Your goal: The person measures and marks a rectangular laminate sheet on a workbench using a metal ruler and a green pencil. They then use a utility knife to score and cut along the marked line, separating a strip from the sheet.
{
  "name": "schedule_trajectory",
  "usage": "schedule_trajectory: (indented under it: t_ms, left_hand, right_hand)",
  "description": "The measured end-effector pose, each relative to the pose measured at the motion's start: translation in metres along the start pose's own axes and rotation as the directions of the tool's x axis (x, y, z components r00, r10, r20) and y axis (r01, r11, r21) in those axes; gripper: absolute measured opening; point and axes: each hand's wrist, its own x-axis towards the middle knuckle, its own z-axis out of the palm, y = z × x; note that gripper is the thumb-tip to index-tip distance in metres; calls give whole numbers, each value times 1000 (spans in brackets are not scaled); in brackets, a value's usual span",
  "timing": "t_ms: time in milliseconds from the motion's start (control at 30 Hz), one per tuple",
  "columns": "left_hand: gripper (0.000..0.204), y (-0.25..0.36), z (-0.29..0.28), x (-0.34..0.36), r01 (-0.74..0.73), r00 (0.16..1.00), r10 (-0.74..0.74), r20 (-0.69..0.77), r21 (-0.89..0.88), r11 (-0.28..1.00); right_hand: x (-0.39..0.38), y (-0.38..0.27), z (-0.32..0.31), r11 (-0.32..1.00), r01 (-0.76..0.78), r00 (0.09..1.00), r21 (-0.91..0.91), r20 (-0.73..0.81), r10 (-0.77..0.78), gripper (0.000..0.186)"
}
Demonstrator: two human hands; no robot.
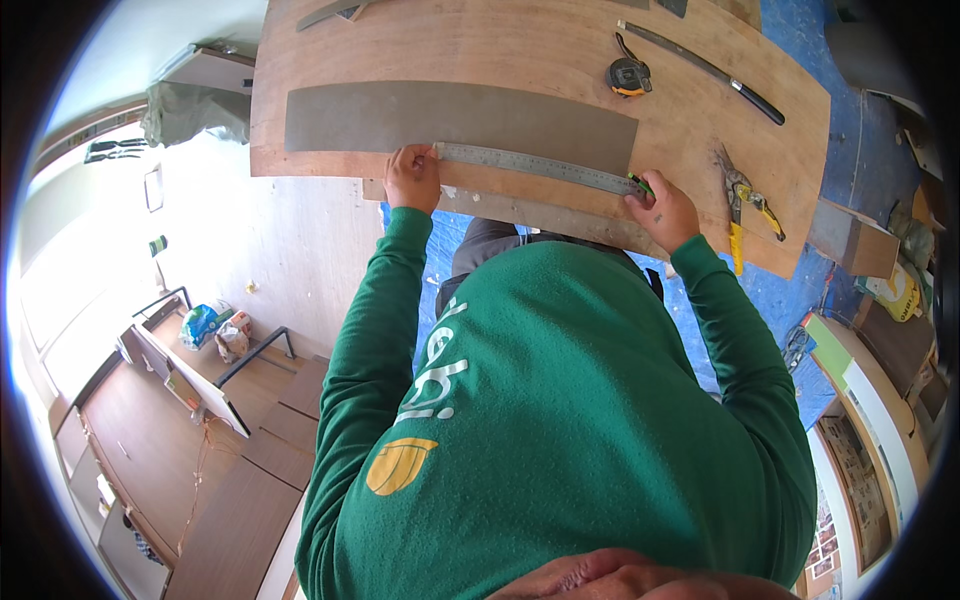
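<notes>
A steel ruler (540, 166) lies along the near edge of a long grey sheet strip (455, 115) on a plywood board. My left hand (412, 180) is closed at the ruler's left end, fingertips pinching it near the strip's edge. At the other end, my right hand (666, 212) is closed around a slim green-and-black pencil or marker (640, 184), its tip close to the ruler's right end and the strip's corner. Most of that marking tool is hidden by the fingers.
On the plywood board (480, 55) lie a black-and-orange tape measure (628, 76), a long flat blade with a black handle (715, 75) and yellow-handled snips (740, 200). Blue sheeting (810, 330) covers the floor. Brown panels (235, 510) lie to the left.
</notes>
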Motion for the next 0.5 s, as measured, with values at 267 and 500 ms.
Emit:
schedule_trajectory:
  t_ms: [267,500]
  left_hand:
    - [14,3,0,0,27,1000,-27,-4,-5,1000]
    - [13,2,0,1,56,998,-56,-11,10,998]
  right_hand:
    - [1,-1,3,1000,20,999,-7,-39,-21,34]
    - [1,0,4,999,31,999,29,-39,-30,34]
